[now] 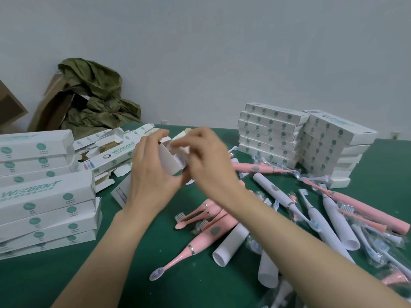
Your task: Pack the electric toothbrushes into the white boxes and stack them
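My left hand (149, 172) grips a white box (170, 160) by its side, its open end turned up toward me above the green table (115, 252). My right hand (209, 161) is at the open end, fingers pinching the box's flap; what is inside is hidden. Loose pink toothbrushes (200, 238) and white toothbrushes (331, 221) lie scattered below and right of my hands. Stacks of closed white boxes stand at the left (44, 203) and at the back right (273, 134).
Open, empty boxes (106, 150) lie in a heap behind my left hand. Wrapped brush heads (375, 252) are mixed in at the right. A brown carton with green paper (93, 96) leans on the wall at the back left.
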A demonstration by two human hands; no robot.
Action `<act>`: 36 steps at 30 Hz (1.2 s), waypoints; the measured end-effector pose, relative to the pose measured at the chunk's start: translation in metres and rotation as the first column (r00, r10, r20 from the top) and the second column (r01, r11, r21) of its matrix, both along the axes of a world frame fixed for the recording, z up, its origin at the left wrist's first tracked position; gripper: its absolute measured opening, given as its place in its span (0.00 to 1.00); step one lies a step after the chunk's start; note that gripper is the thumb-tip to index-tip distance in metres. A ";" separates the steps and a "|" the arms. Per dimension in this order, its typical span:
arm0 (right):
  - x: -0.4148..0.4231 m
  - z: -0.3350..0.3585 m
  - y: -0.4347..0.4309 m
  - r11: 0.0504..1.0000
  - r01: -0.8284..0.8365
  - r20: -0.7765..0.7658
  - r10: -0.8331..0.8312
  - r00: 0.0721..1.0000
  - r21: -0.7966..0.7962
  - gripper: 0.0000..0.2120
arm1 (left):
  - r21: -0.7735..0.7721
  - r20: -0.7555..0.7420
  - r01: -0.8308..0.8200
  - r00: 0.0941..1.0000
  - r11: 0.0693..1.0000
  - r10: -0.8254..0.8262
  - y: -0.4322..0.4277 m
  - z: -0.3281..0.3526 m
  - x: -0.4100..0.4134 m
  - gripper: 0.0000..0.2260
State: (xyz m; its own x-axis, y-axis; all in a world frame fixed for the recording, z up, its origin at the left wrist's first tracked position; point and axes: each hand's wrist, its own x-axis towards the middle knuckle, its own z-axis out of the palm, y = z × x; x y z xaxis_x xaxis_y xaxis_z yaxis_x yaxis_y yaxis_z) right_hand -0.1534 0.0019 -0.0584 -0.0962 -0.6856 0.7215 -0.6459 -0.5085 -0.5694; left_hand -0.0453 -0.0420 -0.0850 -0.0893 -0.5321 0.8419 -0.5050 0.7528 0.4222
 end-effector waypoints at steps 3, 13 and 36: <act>-0.045 0.005 -0.013 0.990 0.135 0.346 -0.139 0.928 0.036 0.14 | 0.013 0.032 -0.033 0.999 0.999 0.033 -0.003 -0.002 0.002 0.29; -0.154 -0.050 -0.050 0.679 0.523 -0.645 -0.095 0.759 0.515 0.13 | -0.008 0.045 -0.021 0.999 1.000 0.021 -0.006 -0.005 0.002 0.30; -0.142 -0.047 -0.042 0.885 0.073 -0.277 0.065 0.959 0.460 0.08 | -0.027 0.021 -0.030 0.999 0.999 0.030 -0.006 -0.005 0.005 0.29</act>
